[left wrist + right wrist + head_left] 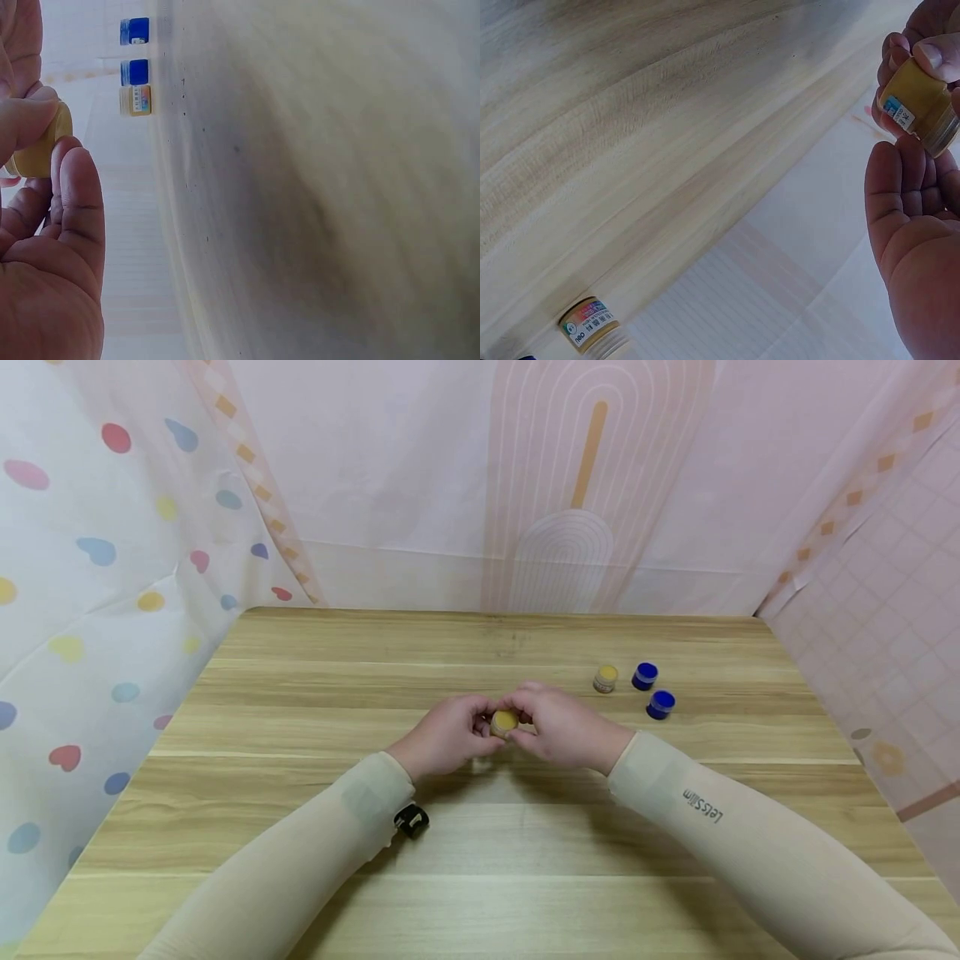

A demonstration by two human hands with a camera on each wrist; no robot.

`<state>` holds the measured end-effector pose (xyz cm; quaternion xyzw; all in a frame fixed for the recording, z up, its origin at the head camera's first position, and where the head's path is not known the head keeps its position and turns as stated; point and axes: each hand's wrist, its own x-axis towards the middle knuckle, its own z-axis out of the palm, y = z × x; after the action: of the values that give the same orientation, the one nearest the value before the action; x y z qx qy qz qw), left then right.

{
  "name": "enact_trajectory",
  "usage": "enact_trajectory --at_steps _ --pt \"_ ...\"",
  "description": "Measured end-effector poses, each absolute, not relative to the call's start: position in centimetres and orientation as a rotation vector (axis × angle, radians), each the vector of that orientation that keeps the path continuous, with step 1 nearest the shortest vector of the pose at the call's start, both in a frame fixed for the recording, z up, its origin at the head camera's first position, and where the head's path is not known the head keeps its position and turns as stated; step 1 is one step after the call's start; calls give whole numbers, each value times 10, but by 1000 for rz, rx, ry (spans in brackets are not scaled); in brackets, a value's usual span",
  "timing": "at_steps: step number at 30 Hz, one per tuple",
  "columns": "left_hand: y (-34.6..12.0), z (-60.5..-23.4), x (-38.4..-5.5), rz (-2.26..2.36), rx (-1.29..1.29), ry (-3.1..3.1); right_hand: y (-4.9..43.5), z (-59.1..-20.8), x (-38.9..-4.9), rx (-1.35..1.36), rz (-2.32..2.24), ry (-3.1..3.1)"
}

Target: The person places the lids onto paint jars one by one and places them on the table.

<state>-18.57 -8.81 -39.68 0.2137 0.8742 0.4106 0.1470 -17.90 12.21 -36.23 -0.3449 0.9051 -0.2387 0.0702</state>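
Observation:
Between my two hands, just over the table, is a small yellow paint jar (505, 722) with a clear lid. My left hand (446, 742) grips it from the left, thumb and fingers about its side. From the right, my right hand (567, 727) holds the same jar with thumb and fingertips round its lid end. The right wrist view shows a printed label on the held jar (913, 97). To the right of the hands stands a second yellow jar (605, 678), with two blue paint jars (645, 675) beside it.
The wood-grain table (337, 677) carries the jars. Patterned cloth (390, 485) hangs behind it and along both sides. A small black device (411, 820) sits at my left wrist. Pale sleeves cover both forearms.

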Motion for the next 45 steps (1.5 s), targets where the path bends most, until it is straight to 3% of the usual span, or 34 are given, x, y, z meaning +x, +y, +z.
enact_trajectory --at_steps 30,39,45 --pt "-87 -398 -187 1189 591 2520 122 -359 -179 -855 -805 2749" --pt "-88 -395 -189 1225 575 2499 126 -360 -181 -982 -886 2673" --pt "-87 -395 -189 1241 592 2488 125 -361 -180 -919 -896 2679"
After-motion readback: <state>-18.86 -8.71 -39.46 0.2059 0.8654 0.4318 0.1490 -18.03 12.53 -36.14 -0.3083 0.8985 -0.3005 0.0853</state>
